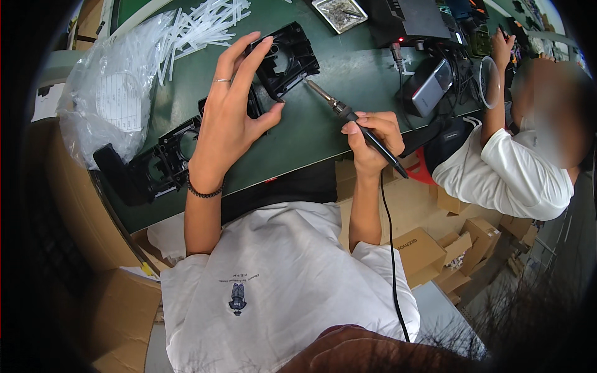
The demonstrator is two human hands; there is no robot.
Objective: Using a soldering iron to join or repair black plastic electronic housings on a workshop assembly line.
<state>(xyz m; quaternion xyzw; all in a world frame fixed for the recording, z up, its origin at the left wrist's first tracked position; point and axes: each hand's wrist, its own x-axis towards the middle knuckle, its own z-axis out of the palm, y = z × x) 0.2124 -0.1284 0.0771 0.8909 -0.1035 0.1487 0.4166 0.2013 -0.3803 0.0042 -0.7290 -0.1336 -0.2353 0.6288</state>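
My left hand [233, 102] is closed on a black plastic housing [298, 53] with a round opening, fingers over its left edge and thumb at its lower corner. In my right hand [374, 140] is a soldering iron [339, 107], gripped by its black handle. Its metal tip reaches the housing's lower edge, near a pale strip; whether it touches cannot be made out. More black housings [183, 146] lie on the green table to the left of and partly behind my left wrist.
White plastic strips [202, 25] and a clear plastic bag [112, 93] lie at the left. A metal tray [341, 13], a black box with a red light [410, 22] and a grey device [428, 87] stand beyond. A co-worker [510, 161] sits right; cardboard boxes [420, 252] stand below.
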